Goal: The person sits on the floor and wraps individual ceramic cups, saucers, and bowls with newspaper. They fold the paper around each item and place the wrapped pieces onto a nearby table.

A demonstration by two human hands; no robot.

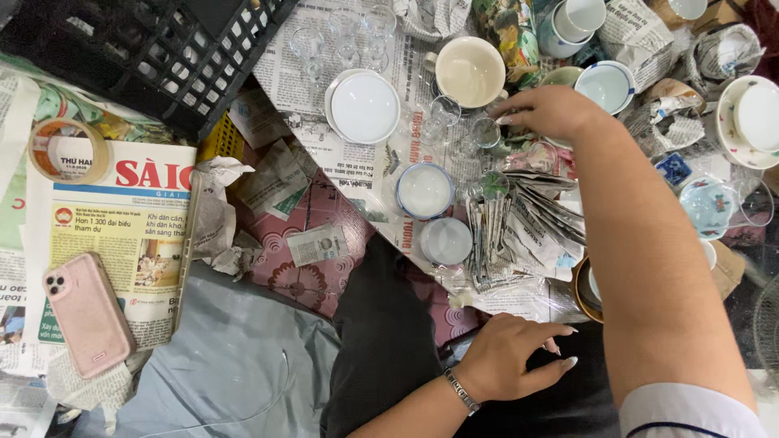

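Under the right hand [552, 109], fingertips down on a small clear glass [485, 132], pinching its rim; looks like a grip, fingers curled around it. More small glasses just beside: one [445, 109] to its left, another [542, 154] just below the palm, one with a green tint [492, 185] further toward the body, sitting on top of a stack of folded newspaper strips [519, 227].

Left hand [507, 357] rests palm down near the body, fingers spread, open and holding nothing; metal bracelet [461, 391] on the wrist. It lies on dark cloth, just below the newspaper strips.

Left of the right hand: cream bowl [469, 71], white plate [363, 105], two small white blue-rimmed saucers [424, 191] and [445, 240]. Beyond the fingertips: white cup with blue rim [607, 85]. Right of the forearm: blue-patterned cup [707, 207], white dishes part-wrapped in newspaper [755, 118].

Everything sits on spread newspaper sheets [357, 174] over a red patterned mat [312, 280].

Far left of both hands: pink phone [88, 315] lying on a newspaper, roll of clear tape [69, 150] above it, black plastic crate [154, 49] at top. Three stemmed glasses [345, 40] next to the crate.
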